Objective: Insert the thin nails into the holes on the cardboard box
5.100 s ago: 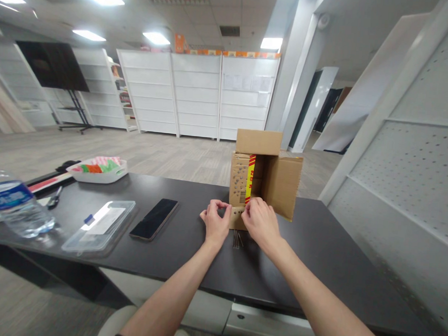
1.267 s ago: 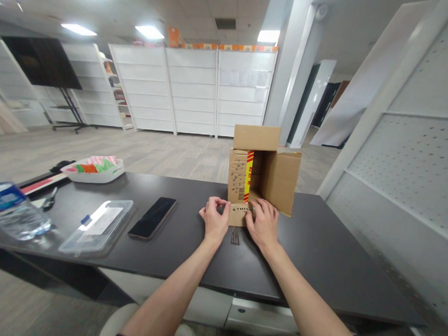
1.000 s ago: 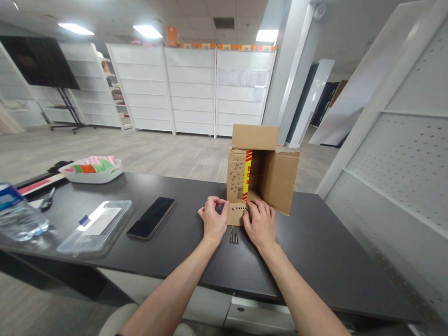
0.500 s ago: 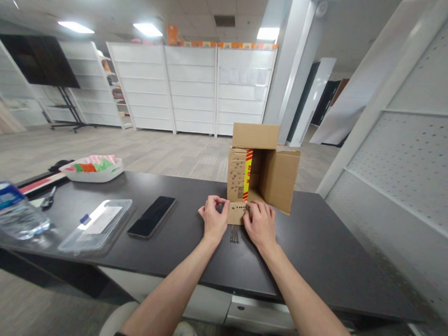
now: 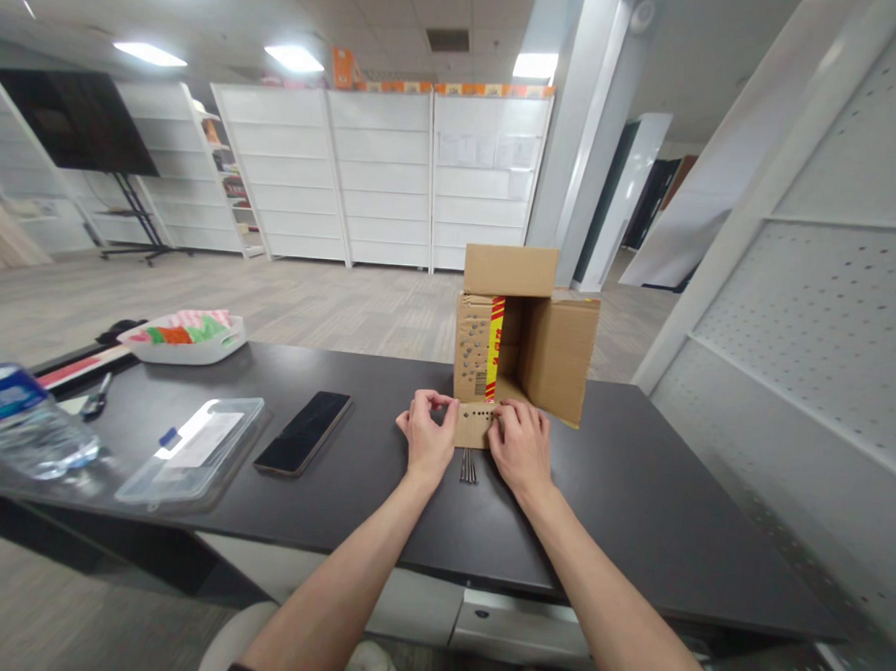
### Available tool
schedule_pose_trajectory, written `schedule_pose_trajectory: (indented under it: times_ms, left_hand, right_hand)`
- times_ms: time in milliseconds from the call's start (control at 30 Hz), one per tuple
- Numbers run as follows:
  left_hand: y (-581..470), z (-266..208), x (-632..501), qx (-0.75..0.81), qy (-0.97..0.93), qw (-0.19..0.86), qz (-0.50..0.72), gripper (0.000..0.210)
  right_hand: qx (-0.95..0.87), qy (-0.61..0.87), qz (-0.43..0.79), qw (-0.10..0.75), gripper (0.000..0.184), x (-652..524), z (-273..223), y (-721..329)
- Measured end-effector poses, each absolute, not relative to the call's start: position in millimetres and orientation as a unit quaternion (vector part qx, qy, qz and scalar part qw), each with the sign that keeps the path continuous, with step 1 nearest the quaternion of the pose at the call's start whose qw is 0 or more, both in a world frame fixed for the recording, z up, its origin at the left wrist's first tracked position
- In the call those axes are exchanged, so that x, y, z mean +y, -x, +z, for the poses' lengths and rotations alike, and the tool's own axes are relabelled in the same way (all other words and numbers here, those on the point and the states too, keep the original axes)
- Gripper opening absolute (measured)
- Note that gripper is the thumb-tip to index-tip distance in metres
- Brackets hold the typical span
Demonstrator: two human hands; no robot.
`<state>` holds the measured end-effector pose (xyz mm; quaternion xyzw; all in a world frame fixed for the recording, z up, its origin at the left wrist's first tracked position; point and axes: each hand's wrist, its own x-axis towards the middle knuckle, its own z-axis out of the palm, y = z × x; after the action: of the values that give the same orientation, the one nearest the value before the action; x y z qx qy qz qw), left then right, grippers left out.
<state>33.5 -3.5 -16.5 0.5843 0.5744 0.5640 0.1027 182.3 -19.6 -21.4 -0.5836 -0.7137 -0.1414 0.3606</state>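
Note:
An open cardboard box stands on its side, its mouth toward me. From its lower edge a cardboard flap with a row of small dark holes comes forward. My left hand is closed in a pinch at the flap's left edge, thumb and forefinger close together. My right hand lies with curled fingers over the flap's right side; its fingertips are partly hidden. Several thin screws or nails lie side by side just in front of the flap, between my wrists. Round dots mark the box's left panel beside yellow-red tape.
Left of my hands lie a black phone and a clear plastic case. Farther left are a water bottle, a pen and a white tray with colourful packets. A perforated white panel borders the desk's right end.

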Motion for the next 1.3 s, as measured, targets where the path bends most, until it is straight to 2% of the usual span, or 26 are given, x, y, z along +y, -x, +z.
schedule_pose_trajectory:
  times_ms: [500, 1300]
  left_hand:
    - [-33.2, -17.6, -2.8, 0.574, -0.586, 0.107, 0.562, 0.018]
    - [-32.4, -17.5, -2.7, 0.572, -0.587, 0.105, 0.563, 0.019]
  right_hand:
    - [-0.706, 0.593, -0.158, 0.354, 0.014, -11.9, -26.2, -182.0]
    - [-0.704, 0.599, -0.177, 0.338, 0.021, -7.7, -29.3, -181.6]
